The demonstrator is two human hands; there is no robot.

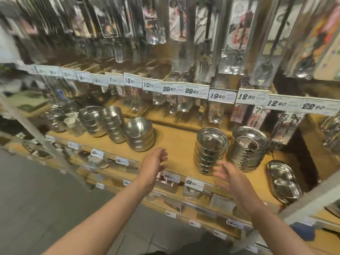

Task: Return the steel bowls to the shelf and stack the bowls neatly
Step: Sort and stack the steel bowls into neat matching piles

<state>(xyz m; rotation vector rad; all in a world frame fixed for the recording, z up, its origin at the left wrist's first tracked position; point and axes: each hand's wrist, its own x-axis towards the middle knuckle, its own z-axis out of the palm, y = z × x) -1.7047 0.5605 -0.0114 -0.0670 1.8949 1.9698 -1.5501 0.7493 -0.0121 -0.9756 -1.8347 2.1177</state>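
Landmark: the leaning stack of steel bowls (207, 151) on the wooden shelf (176, 142). All positions below are taken from it, nearest item first.

1. Right hand (228, 176): just in front of the stack's base, fingers spread and relaxed, holding nothing. The view is blurred, so whether the fingertips touch the lowest bowl cannot be told.
2. Left hand (153, 165): left of the stack, over the shelf's front edge, fingers loosely curled, empty.
3. Divided steel trays (283, 179): right of the stack and nearer the front edge, lying flat.
4. The stack itself: nested bowls, upper ones tipped off-centre. You should expect thin, rigid, light steel, polished and slippery, not fragile but noisy and quick to slide. Judged best hold: both palms cupping opposite sides low on the stack, or thumb-and-finger on a rim to lift one bowl.
5. Wider steel bowls (248, 148): just right of it, a smaller bowl sitting askew inside the top one.
6. Short bowl stack (140, 136): well left, looking fairly even.
7. Two taller bowl stacks (103, 122): farther left and back.
8. Price tags (191, 91): above and behind, on the upper shelf rail.
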